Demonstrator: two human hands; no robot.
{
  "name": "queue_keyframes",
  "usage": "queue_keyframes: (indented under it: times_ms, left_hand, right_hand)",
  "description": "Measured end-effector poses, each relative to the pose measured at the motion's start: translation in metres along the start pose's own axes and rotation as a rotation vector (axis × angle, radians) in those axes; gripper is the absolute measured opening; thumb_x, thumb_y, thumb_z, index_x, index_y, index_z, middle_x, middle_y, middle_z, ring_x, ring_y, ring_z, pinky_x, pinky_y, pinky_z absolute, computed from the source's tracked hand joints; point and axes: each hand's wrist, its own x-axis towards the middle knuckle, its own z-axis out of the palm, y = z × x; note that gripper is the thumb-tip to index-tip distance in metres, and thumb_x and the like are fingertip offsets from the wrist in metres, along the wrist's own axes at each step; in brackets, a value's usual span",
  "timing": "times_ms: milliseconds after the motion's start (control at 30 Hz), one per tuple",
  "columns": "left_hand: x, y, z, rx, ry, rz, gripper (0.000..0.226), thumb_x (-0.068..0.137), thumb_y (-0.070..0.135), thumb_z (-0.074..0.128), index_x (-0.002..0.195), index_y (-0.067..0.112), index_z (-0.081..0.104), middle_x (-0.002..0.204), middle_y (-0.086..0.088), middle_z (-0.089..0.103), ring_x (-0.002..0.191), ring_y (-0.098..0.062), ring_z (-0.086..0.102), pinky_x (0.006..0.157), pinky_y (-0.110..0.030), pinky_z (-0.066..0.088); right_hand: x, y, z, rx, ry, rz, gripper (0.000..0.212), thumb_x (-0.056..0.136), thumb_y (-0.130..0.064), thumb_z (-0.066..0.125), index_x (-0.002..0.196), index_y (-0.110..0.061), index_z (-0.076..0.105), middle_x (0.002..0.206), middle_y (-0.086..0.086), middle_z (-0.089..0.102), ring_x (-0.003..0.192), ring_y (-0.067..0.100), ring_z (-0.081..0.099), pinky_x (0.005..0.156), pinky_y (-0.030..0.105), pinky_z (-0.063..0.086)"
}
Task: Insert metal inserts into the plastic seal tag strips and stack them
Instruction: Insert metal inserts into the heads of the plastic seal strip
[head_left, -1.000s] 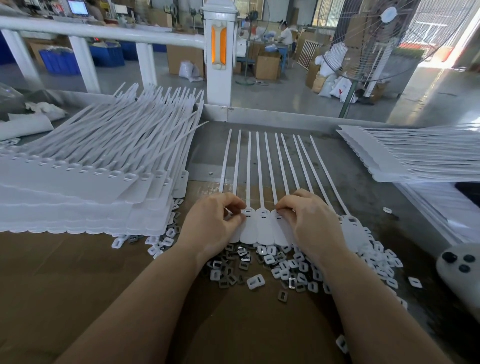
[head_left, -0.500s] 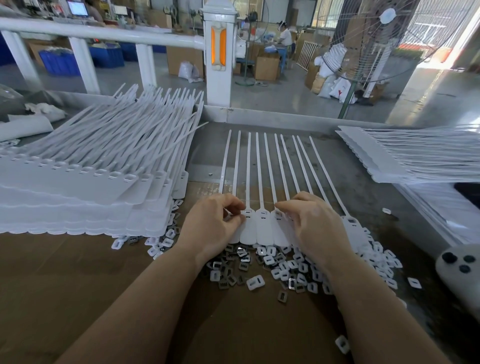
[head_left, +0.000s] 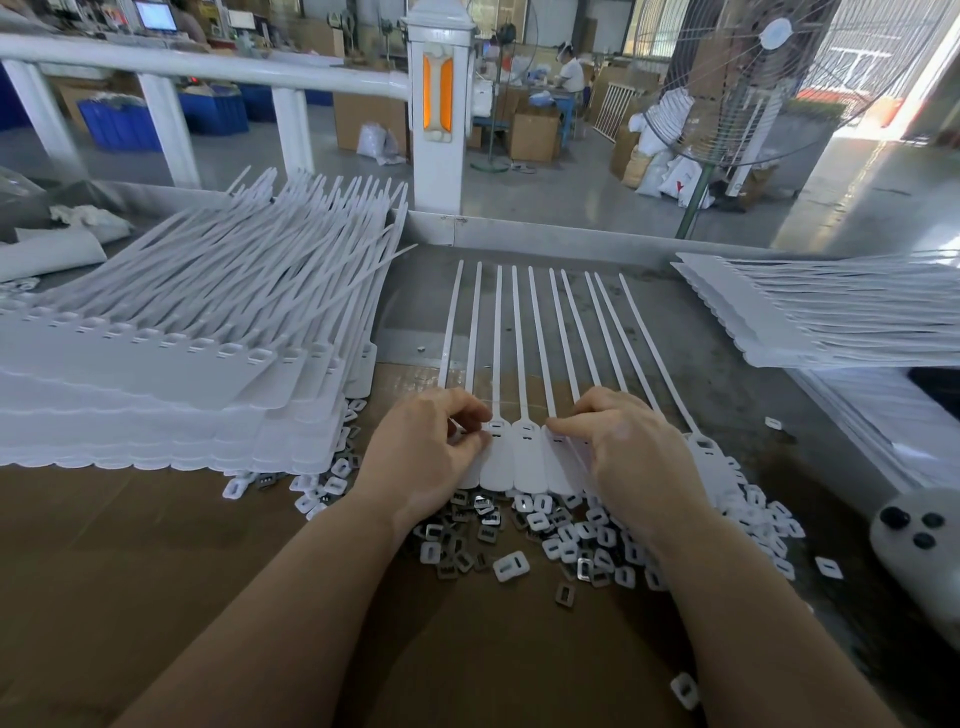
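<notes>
Seal tag strip (head_left: 524, 457) flat just beyond insert pile (head_left: 561, 535). Left hand (head_left: 426, 457) pinching at one head, right hand (head_left: 623, 452) fingers curled on another. Risk: crooked seating, strip skidding.

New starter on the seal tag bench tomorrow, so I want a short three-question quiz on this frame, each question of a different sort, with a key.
1. True or false: both hands are on the heads of the strip in the middle.
2. The loose inserts lie: A) at the strip's thin tails, B) at its heads, near the wrists, C) on the left stack.
3. Fill in: a second white stack lies on the person's ___ side.

Key: 1 true; 2 B; 3 right.
</notes>
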Motion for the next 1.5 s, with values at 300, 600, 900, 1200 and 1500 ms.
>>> queue_keyframes:
  times_ms: [300,600,900,1200,1500]
  left_hand:
    - [0.0,-0.001,0.0,0.027,0.01,0.015,0.016,0.085,0.024,0.066,0.1,0.026,0.064,0.08,0.022,0.05,0.076,0.007,0.048,0.066,0.002,0.036]
    - [0.0,-0.003,0.001,0.013,0.019,0.01,0.013,0.084,0.024,0.067,0.096,0.027,0.062,0.078,0.021,0.051,0.074,0.005,0.049,0.067,0.001,0.037]
    - [0.001,-0.003,0.002,0.024,0.021,0.014,0.013,0.084,0.023,0.066,0.097,0.026,0.064,0.078,0.021,0.048,0.074,0.006,0.048,0.062,-0.001,0.036]
    - [0.001,-0.005,0.004,0.078,0.034,0.068,0.011,0.086,0.022,0.064,0.096,0.024,0.066,0.078,0.025,0.044,0.076,0.008,0.044,0.066,-0.001,0.033]
    - [0.0,-0.003,0.004,0.205,0.079,0.168,0.015,0.09,0.025,0.058,0.1,0.021,0.069,0.086,0.015,0.053,0.079,0.0,0.038,0.069,-0.011,0.027]
  right_hand:
    - [-0.001,-0.005,-0.01,-0.203,-0.144,-0.087,0.043,0.095,-0.013,0.042,0.135,-0.029,0.048,0.122,-0.006,0.051,0.115,0.014,0.043,0.089,0.026,0.042]
    - [-0.004,0.003,-0.003,0.042,-0.059,0.085,0.052,0.083,0.008,0.044,0.119,-0.023,0.064,0.116,-0.008,0.062,0.109,0.01,0.048,0.091,0.022,0.037]
    - [-0.002,-0.009,-0.005,-0.155,-0.073,0.013,0.034,0.094,-0.01,0.033,0.112,-0.023,0.06,0.112,-0.009,0.056,0.104,0.011,0.045,0.08,0.022,0.039]
    - [-0.006,-0.004,0.001,0.101,0.052,0.147,0.038,0.081,0.005,0.047,0.105,-0.014,0.07,0.102,-0.004,0.067,0.1,0.016,0.054,0.083,0.023,0.039]
    - [-0.005,-0.003,0.003,0.057,0.042,0.107,0.037,0.086,0.002,0.045,0.106,-0.016,0.07,0.103,-0.005,0.065,0.1,0.013,0.052,0.083,0.024,0.041]
